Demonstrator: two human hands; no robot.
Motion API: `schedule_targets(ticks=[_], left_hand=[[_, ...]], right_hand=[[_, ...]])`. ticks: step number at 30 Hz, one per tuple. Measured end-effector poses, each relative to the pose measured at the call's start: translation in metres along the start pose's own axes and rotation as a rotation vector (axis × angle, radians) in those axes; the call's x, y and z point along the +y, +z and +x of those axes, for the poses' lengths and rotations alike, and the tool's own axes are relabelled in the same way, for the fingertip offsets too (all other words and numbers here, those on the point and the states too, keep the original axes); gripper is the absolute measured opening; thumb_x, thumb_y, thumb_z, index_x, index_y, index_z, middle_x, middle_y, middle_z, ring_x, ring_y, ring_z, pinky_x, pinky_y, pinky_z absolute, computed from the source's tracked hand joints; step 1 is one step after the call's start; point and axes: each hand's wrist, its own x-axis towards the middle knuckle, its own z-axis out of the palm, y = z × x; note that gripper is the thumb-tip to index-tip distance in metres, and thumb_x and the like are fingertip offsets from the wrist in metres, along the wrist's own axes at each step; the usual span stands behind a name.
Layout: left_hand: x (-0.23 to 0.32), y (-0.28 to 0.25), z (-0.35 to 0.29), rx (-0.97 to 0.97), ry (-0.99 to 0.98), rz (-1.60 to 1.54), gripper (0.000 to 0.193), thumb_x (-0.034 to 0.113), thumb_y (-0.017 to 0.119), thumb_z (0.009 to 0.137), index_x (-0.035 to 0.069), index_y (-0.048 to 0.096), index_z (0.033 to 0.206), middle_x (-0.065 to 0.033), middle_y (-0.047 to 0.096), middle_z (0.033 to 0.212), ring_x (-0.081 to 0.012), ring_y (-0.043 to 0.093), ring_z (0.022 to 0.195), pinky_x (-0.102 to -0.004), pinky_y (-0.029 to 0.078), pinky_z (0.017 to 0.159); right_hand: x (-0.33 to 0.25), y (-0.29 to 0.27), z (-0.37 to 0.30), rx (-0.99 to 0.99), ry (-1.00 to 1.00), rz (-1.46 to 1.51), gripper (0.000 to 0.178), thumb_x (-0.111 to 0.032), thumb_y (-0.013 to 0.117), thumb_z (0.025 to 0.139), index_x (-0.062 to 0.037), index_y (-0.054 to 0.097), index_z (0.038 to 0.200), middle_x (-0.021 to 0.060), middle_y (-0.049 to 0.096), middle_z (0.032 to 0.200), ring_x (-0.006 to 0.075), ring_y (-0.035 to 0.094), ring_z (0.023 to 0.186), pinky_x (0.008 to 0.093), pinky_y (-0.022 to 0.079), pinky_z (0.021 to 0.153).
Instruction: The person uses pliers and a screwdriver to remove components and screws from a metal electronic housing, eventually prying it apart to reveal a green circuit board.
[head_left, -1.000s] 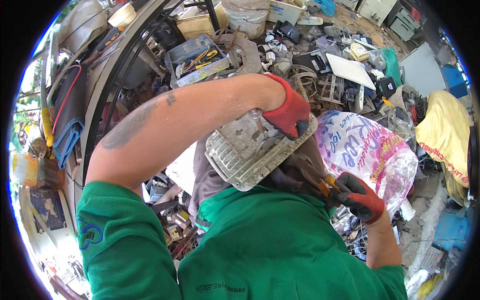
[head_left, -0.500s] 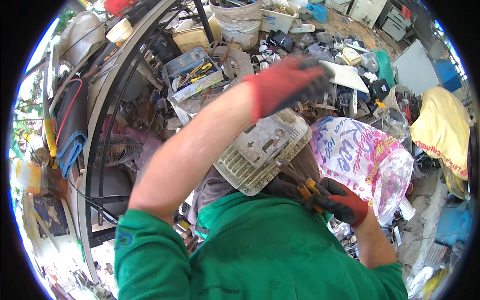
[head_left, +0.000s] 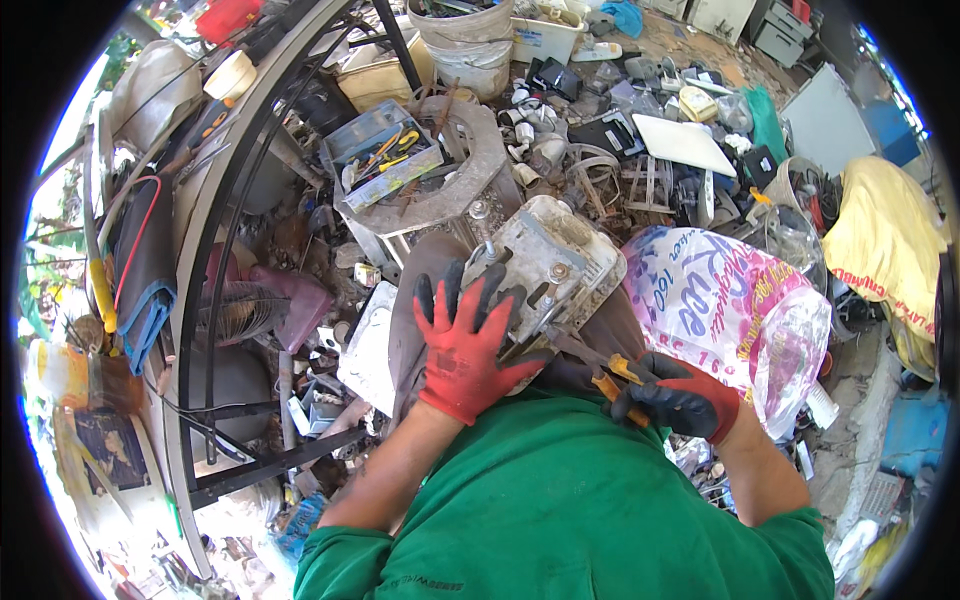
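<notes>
A dirty grey metal housing [head_left: 552, 262] with cooling fins and bolts rests on my lap. My left hand [head_left: 465, 340], in a red glove with dark fingertips, lies spread on its near left side and covers part of the fins. In my right hand [head_left: 690, 398], gloved the same way, are pliers [head_left: 607, 386] with orange-yellow grips. Their metal jaws point up and left to the housing's near right edge; whether they touch it I cannot tell.
A white and pink printed sack [head_left: 700, 310] lies right of my lap. Beyond the housing stand a metal ring-shaped frame [head_left: 487, 150] and a blue tool tray [head_left: 372, 140]. A black metal frame [head_left: 215, 290] rises at left. Scrap parts cover the ground, with a white panel [head_left: 683, 143] among them.
My left hand has come back from the far scrap pile and now rests on the housing's left side. The right hand keeps the pliers in nearly the same place.
</notes>
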Motion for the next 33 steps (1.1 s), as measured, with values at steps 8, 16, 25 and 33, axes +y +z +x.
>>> schedule_targets(ticks=[8,16,25,33], left_hand=[[-0.01,0.029,0.001,0.096,0.021,-0.107,0.081,0.044,0.094,0.053,0.005,0.063,0.116,-0.0153,0.053,0.138,-0.0463,0.039,0.135,-0.0664,0.024,0.112],[-0.009,0.036,-0.003,0.17,0.015,-0.074,0.086,0.048,0.093,0.053,0.004,0.06,0.118,-0.0173,0.052,0.138,-0.049,0.044,0.129,-0.0691,0.024,0.11],[-0.051,0.022,0.017,0.323,-0.069,-0.657,0.086,0.04,0.081,0.077,-0.002,0.042,0.141,-0.0225,0.05,0.138,-0.0375,0.052,0.125,-0.046,0.039,0.109],[-0.045,0.045,0.027,0.277,-0.141,-0.838,0.072,0.035,0.077,0.083,-0.003,0.045,0.136,-0.0222,0.058,0.125,-0.0381,0.06,0.114,-0.0429,0.048,0.099]], right_hand=[[-0.02,-0.014,0.013,-0.116,0.101,0.28,0.021,-0.015,0.06,0.099,-0.0026,0.054,0.114,0.0171,0.069,0.107,0.0267,0.066,0.106,0.0459,0.047,0.101],[-0.046,-0.016,0.018,-0.054,0.256,0.172,0.031,-0.014,0.062,0.099,-0.0006,0.052,0.125,0.0154,0.065,0.116,0.0302,0.066,0.11,0.0424,0.051,0.099],[-0.04,0.005,0.025,0.015,0.381,-0.072,0.05,-0.019,0.062,0.1,-0.0016,0.044,0.143,0.012,0.064,0.118,0.0243,0.068,0.103,0.0349,0.056,0.083],[-0.035,0.02,0.027,-0.029,0.439,-0.056,0.047,-0.019,0.066,0.094,-0.0013,0.055,0.135,0.0072,0.066,0.1,0.0151,0.063,0.081,0.0297,0.05,0.07]])
